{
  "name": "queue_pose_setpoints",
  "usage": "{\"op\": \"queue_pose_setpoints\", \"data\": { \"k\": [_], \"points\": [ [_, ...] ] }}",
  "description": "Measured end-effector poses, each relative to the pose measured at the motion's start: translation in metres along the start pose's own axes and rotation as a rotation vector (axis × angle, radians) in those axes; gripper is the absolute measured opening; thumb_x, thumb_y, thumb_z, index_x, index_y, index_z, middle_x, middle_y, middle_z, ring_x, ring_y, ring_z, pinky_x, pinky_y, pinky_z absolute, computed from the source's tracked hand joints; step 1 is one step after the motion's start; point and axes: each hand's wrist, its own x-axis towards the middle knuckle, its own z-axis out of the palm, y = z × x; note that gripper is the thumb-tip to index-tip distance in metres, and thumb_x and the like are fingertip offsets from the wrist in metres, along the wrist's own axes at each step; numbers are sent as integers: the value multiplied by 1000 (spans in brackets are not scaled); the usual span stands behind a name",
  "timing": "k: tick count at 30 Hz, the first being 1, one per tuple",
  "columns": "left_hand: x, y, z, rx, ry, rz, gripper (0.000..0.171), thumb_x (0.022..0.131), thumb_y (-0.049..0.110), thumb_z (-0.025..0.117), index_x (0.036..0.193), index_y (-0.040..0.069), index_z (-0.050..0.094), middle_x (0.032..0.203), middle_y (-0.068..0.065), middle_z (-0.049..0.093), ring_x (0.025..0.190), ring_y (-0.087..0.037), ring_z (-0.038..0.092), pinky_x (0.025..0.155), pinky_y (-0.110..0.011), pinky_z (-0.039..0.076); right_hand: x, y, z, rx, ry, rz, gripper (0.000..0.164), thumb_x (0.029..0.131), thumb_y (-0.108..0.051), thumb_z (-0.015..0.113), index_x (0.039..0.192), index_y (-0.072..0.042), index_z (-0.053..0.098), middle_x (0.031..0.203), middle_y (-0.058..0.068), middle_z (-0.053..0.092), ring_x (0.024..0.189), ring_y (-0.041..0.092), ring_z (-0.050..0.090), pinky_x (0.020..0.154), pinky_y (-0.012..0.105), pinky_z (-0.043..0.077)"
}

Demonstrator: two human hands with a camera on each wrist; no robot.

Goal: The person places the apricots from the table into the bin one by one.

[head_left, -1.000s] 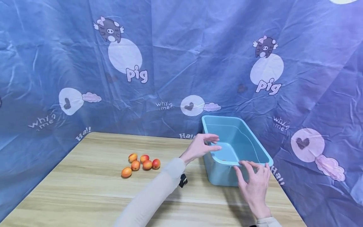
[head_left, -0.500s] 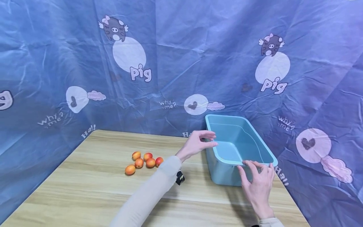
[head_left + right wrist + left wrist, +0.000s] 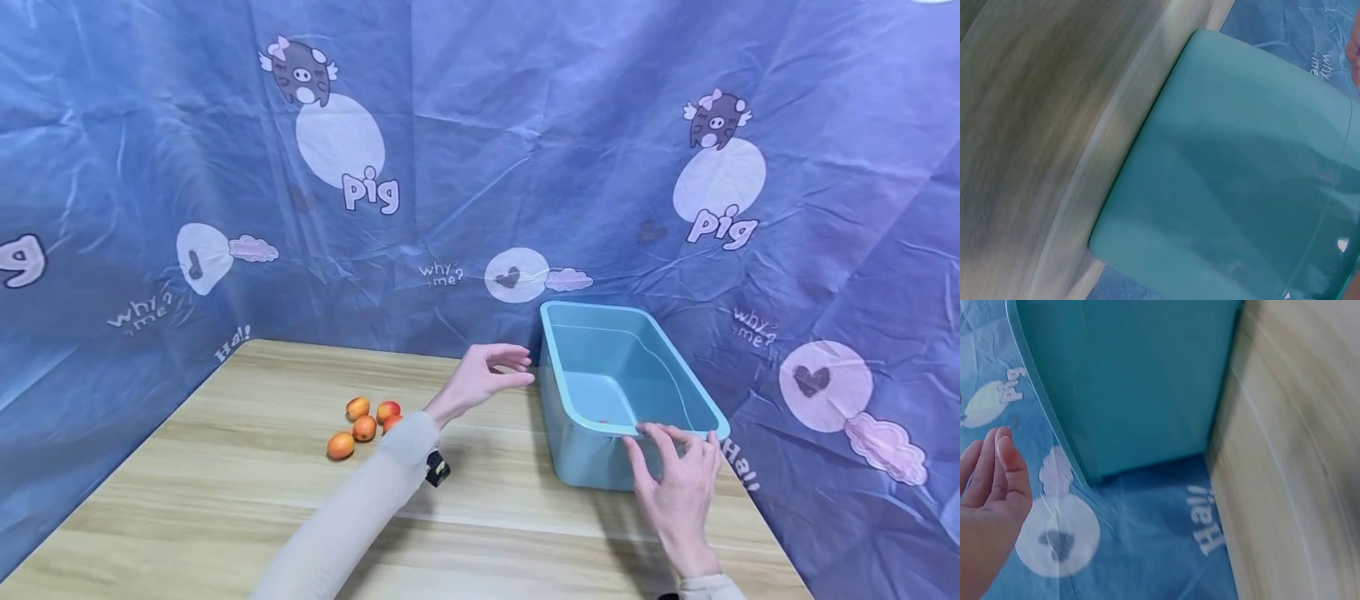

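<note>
My left hand (image 3: 483, 377) hovers over the table just left of the blue plastic bin (image 3: 592, 454), fingers loosely bent and nothing between them. In the left wrist view, the same hand (image 3: 997, 481) appears beside the bin's wall (image 3: 1129, 387). My right hand (image 3: 678, 492) holds the bin's near rim, thumb on the outside and fingertips over the edge. Several small oval orange-red fruits (image 3: 364, 428) lie in a cluster left of my left forearm, which partly hides one. A speck of orange (image 3: 603, 422) shows inside the bin behind its near rim.
The wooden table (image 3: 187, 467) carries the bin at its right side. A blue printed cloth (image 3: 450, 167) hangs behind the table and along its sides. Near my left wrist is a small black device (image 3: 437, 468).
My left hand has moved left, from over the bin's left rim to outside it, and my forearm now covers part of the fruit cluster. My right hand stays on the rim.
</note>
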Motion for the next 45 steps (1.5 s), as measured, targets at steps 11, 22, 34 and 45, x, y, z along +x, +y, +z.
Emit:
{"op": "queue_pose_setpoints", "data": {
  "k": [11, 22, 34, 45],
  "points": [
    [-26, -17, -42, 7, 49, -75, 43, 84, 15, 78, 124, 5, 66, 116, -13, 71, 103, -21, 69, 90, -31, 55, -1, -1, 0, 8, -4, -2, 51, 93, -53, 59, 99, -4, 71, 101, 24, 59, 93, 43, 44, 112, 66, 17],
    [-49, -31, -77, -73, 121, -177, 45, 85, 23, 77, 125, 6, 64, 123, -15, 68, 104, -14, 69, 95, -30, 52, -2, 2, 1, -1, 1, -4, 50, 93, -53, 59, 99, -5, 71, 101, 23, 59, 92, 42, 44, 110, 68, 18],
    [-75, -34, -117, -16, 130, -216, 48, 87, 28, 75, 128, 8, 63, 127, -15, 66, 111, -15, 66, 94, -25, 50, -3, 4, -1, -1, 13, -9, 51, 93, -53, 59, 99, -4, 72, 100, 24, 59, 90, 42, 44, 110, 67, 18],
    [-95, -36, -155, -5, 152, -210, 50, 87, 24, 75, 129, 2, 61, 120, -6, 71, 108, -10, 67, 92, -21, 51, -4, 3, 0, 2, 22, -2, 51, 92, -53, 60, 99, -4, 72, 99, 24, 59, 90, 43, 45, 110, 68, 19]
  ]
}}
